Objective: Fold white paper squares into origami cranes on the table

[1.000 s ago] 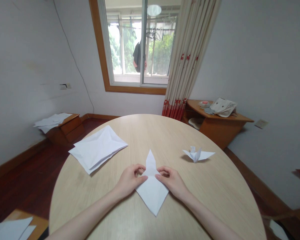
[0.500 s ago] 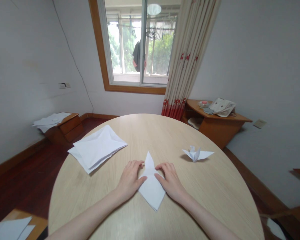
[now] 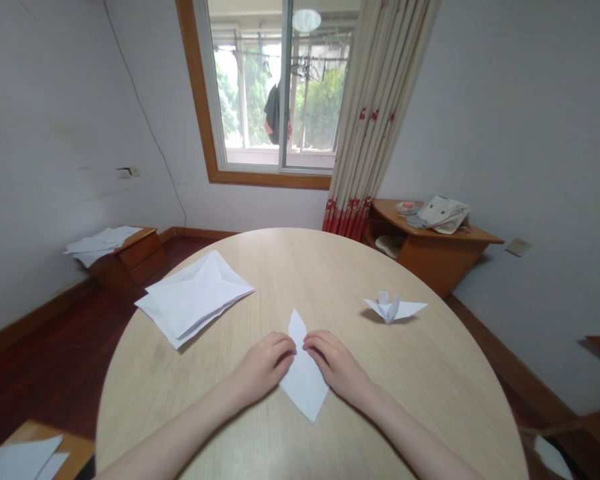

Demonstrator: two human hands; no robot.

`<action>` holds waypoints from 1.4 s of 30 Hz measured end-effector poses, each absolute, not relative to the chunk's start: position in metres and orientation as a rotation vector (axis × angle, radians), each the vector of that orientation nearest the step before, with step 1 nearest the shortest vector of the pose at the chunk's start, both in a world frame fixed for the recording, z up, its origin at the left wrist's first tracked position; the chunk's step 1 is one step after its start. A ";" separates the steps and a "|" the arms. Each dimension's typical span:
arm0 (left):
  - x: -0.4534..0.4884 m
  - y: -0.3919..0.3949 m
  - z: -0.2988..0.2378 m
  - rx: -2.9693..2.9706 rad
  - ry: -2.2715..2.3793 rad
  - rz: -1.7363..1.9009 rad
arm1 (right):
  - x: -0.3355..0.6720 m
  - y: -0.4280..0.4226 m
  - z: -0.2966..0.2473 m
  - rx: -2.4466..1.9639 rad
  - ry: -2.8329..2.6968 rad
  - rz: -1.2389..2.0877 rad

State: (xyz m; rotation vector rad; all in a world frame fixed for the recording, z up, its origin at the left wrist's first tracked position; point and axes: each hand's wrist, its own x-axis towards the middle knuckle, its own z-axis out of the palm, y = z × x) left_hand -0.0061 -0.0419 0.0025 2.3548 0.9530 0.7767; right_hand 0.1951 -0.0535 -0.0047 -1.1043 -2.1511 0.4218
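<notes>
A white folded paper in a long diamond shape lies on the round table, its narrow tip pointing away from me. My left hand grips its left edge near the middle, thumb and fingers drawn together. On the opposite edge my right hand pinches the paper the same way. The fingertips of both hands almost meet over the paper's upper half and hide part of its sides. Farther right stands a folded paper crane with its wings spread.
A stack of white paper sheets lies on the left of the round wooden table. Behind stand a small cabinet with papers and a corner desk bearing a cloth bag. More sheets sit at lower left.
Both hands have closed inward along the paper's edges, thumbs now against the fingers. The side flaps are drawn in, and the paper's upper part looks narrower.
</notes>
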 end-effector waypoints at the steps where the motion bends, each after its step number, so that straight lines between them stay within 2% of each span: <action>1: -0.008 -0.041 0.004 2.352 0.944 0.759 | 0.196 -0.053 -0.003 -1.098 -2.160 0.434; 8: -0.019 -0.038 0.016 2.342 0.871 0.599 | 0.208 -0.058 0.013 -1.200 -2.316 0.530; 24: -0.021 -0.037 0.018 2.365 0.794 0.554 | 0.213 -0.062 0.034 -1.356 -2.576 0.891; 42: -0.021 -0.038 0.022 2.370 0.803 0.550 | 0.218 -0.061 0.028 -1.320 -2.500 0.933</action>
